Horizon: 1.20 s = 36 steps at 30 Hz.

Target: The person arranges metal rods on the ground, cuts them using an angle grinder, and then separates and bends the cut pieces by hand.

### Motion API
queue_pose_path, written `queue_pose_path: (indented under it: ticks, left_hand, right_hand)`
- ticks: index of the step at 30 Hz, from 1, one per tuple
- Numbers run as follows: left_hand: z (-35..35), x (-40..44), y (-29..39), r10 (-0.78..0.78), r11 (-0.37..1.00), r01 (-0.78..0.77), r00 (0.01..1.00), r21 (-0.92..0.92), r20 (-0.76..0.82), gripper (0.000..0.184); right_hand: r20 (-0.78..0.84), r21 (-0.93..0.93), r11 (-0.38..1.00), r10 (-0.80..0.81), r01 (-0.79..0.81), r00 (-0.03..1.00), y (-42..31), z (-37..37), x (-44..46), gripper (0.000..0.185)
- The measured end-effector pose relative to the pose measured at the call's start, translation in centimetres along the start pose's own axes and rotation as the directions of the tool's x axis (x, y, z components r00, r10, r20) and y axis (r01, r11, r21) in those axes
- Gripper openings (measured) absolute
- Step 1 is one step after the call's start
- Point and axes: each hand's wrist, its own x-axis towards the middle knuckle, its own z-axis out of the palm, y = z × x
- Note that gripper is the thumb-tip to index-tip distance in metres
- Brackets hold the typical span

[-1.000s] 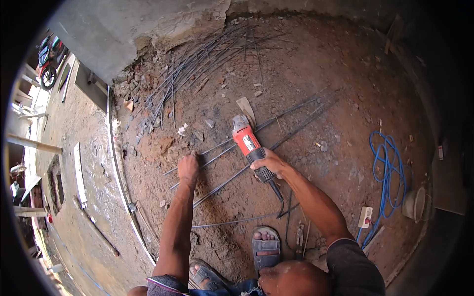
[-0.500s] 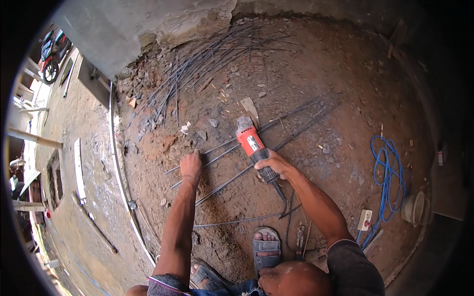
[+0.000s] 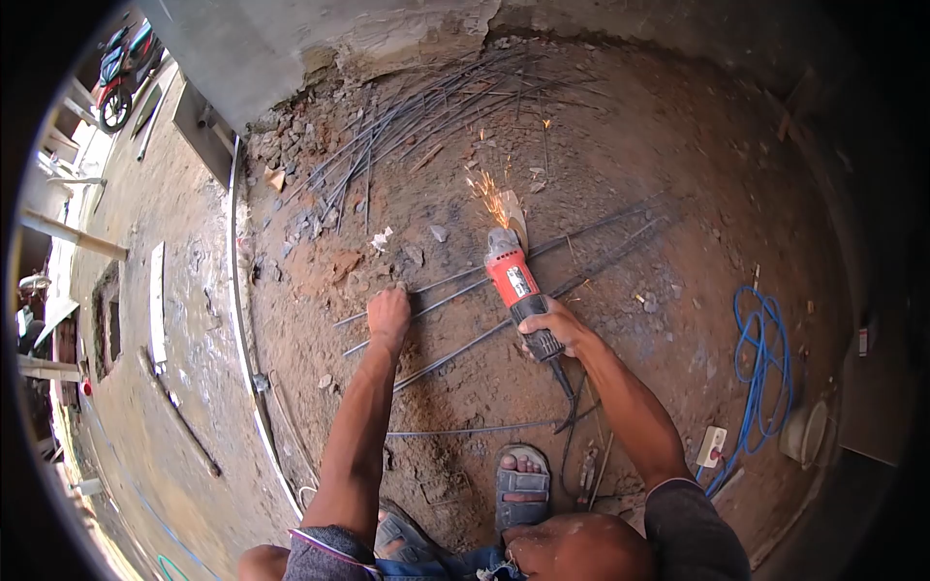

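My right hand is wrapped round the black rear body of a red angle grinder. The grinder's head rests over a thin steel rebar, and orange sparks fly up from it. My left hand is closed round the same rebar near its left end. Below it another rebar runs almost parallel on the dirt. A further rebar lies lower, passing behind the grinder. The disc's cutting edge is hidden from me.
A heap of rebars lies by the wall. A blue cable joins a white socket block at right, beside a bucket. Pliers lie near my sandal. Stones are scattered over the dirt.
The sparks have grown denser and brighter at the grinder's head. The whole scene has shifted slightly as my head moved. Both hands keep their grips.
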Motion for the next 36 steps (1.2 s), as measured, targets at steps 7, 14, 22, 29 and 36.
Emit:
queue_pose_path:
  ticks: [7,14,22,29,36]
  left_hand:
    - [0.1,0.1,0.3,-0.022,1.0,0.022,0.999,-0.011,-0.025,0.026]
    - [-1.0,0.0,0.8,-0.037,0.998,0.036,0.999,0.047,0.03,0.018]
    - [-0.6,0.2,0.6,-0.044,0.997,0.041,0.998,0.058,0.048,0.017]
    - [-0.4,0.1,0.6,-0.024,0.999,0.023,1.0,0.034,0.018,0.015]
    - [-1.0,0.1,0.8,-0.048,0.999,0.047,0.997,0.027,0.058,0.016]
  right_hand:
    - [0.012,0.005,1.0,0.008,-0.008,1.0,-0.7,0.2,0.0,0.037]
    - [0.028,0.01,1.0,0.004,-0.004,1.0,-1.2,0.6,-0.6,0.034]
    - [0.034,-0.012,1.0,-0.001,0.001,0.999,-1.4,0.4,-0.7,0.035]
    - [0.034,0.008,1.0,0.02,-0.02,0.999,-1.2,0.3,-0.1,0.038]
    - [0.022,-0.013,1.0,0.018,-0.018,1.0,-1.3,0.3,-0.8,0.037]
